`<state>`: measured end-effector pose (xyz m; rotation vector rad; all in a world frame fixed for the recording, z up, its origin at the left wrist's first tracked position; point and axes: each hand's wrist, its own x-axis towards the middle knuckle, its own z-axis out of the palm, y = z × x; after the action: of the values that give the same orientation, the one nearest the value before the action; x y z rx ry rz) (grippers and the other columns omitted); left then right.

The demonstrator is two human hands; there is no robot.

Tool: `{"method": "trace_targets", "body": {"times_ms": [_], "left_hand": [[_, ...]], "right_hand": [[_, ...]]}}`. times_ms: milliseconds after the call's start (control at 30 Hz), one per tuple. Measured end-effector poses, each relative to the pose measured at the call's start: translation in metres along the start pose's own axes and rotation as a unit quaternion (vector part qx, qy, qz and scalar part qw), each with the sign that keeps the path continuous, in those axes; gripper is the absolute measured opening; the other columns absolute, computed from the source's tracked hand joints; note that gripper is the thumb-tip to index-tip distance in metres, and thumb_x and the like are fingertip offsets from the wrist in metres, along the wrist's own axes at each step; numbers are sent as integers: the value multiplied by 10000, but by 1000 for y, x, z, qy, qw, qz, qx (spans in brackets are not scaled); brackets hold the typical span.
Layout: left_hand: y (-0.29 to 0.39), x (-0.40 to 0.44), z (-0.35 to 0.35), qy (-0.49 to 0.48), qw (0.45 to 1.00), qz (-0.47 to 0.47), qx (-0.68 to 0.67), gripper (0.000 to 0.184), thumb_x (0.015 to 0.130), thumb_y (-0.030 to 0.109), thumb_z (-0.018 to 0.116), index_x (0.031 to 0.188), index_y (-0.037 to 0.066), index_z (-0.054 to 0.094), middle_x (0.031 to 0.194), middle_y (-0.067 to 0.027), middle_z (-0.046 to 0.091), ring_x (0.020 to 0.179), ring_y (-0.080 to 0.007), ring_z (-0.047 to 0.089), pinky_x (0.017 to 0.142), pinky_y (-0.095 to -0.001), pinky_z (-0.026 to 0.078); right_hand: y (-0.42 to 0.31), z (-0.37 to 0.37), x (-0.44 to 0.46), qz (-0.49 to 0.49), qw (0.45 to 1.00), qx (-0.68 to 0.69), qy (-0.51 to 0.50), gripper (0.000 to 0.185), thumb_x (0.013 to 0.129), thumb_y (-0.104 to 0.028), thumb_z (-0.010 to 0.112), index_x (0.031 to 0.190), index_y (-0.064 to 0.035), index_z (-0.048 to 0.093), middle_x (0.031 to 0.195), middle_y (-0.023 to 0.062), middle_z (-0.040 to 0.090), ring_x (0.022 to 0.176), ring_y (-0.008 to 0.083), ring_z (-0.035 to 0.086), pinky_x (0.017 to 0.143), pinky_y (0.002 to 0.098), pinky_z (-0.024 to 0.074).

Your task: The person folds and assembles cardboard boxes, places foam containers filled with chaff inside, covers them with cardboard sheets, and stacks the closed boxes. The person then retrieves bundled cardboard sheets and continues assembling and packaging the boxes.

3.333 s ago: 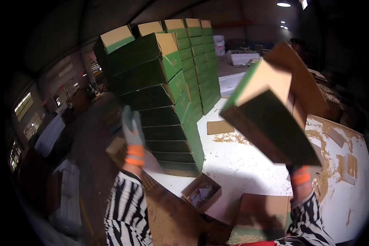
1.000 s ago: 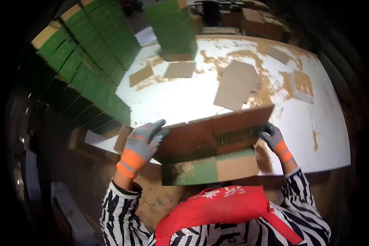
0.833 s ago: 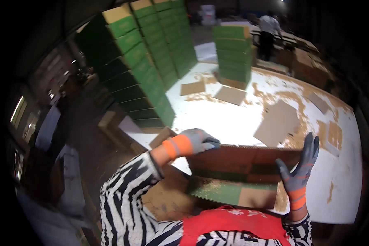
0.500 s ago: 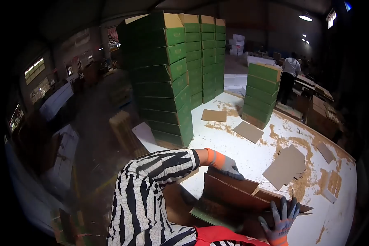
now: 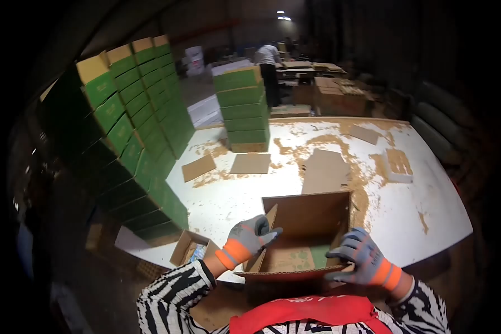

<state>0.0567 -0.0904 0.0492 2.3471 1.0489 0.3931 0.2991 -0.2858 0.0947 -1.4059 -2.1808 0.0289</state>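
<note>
An open-topped cardboard box (image 5: 309, 214) stands squared up at the near edge of the white table, brown on its visible walls, with green printing on its bottom. My left hand (image 5: 251, 235), in a grey and orange glove, grips the box's left wall, thumb reaching inside. On the opposite side my right hand (image 5: 362, 253), gloved alike, has its fingers curled over the right wall near the front corner. Just beyond the box lies a flat cardboard piece (image 5: 324, 170). Left of my left hand sits a small open carton (image 5: 183, 247) with something bluish-white in it.
Tall stacks of green boxes (image 5: 145, 128) rise at the left, and a shorter green stack (image 5: 242, 108) stands at the table's back. Cardboard sheets (image 5: 250, 163), sawdust-like scraps and a small block (image 5: 398, 165) lie on the white table (image 5: 428, 222). A person (image 5: 269, 69) stands farther back.
My view has swung right. The box has gone from partly folded to squared open; my left hand moved from its far panel to the left wall, and my spread right hand closed on the right wall.
</note>
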Motion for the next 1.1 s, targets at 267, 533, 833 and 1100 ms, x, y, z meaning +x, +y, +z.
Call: {"method": "trace_targets", "body": {"times_ms": [267,533,833,1100], "left_hand": [[-43,41,6,-225,769,-107,-588,665,907,591,468,1218,6,524,1046,-128,625,945,-240,623,830,-347,509],[2,-16,43,290,941,95,150,949,791,439,679,1437,-72,208,1468,-290,227,1375,-447,175,1126,-544,130],[41,-13,31,153,982,-88,68,452,850,395,653,1073,14,557,849,-207,659,773,-390,639,677,-436,500],[-112,-6,98,77,716,71,-690,622,987,528,309,1359,42,422,1341,-129,481,1148,-218,514,982,-349,403]], "right_hand": [[60,109,-14,312,896,312,59,636,821,-399,705,1299,-33,503,1267,163,551,1145,259,560,997,356,435],[51,41,54,176,982,-54,-46,666,832,-454,632,1325,-39,465,1343,213,461,1245,383,426,1038,460,355],[152,63,-20,535,729,427,7,608,982,-425,456,1468,-92,303,1439,105,421,1231,229,488,1013,320,401],[139,14,-16,-8,961,263,91,278,788,-321,725,846,-74,613,867,64,589,813,227,573,713,346,493]]}}
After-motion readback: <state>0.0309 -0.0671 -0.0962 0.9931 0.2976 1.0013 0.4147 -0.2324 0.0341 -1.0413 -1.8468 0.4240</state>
